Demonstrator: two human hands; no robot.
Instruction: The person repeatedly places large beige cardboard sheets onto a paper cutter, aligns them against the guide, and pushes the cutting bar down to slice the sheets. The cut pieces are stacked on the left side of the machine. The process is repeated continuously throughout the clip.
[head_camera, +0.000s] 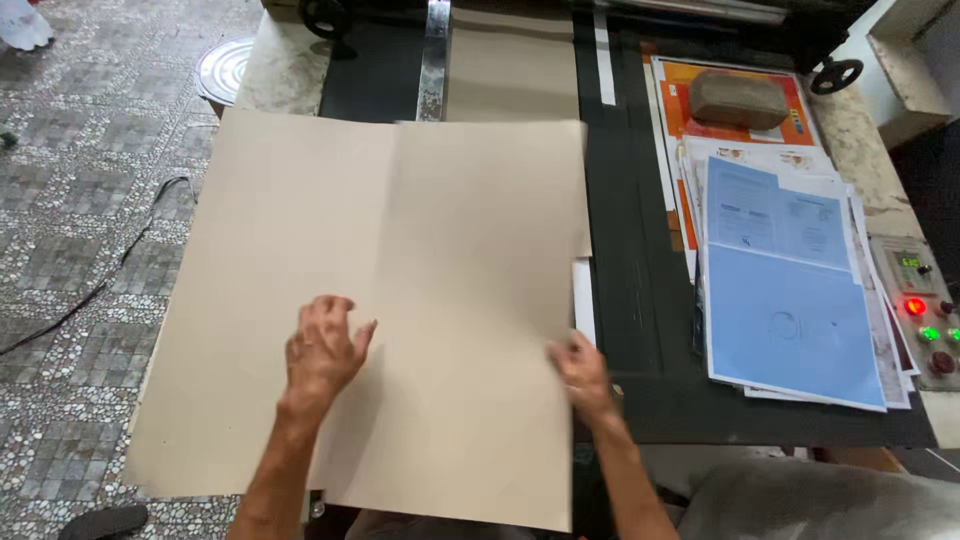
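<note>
Two hands rest on the big brown paper sheet (400, 300): left hand (322, 352) flat with fingers spread, right hand (580, 375) pinching the sheet's edge at 3 o'clock.

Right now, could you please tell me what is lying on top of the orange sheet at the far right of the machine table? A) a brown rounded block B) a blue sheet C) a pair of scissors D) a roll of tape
A: a brown rounded block rests on the orange sheet, beyond the stack topped by a blue sheet; neither scissors nor tape shows there.
</note>
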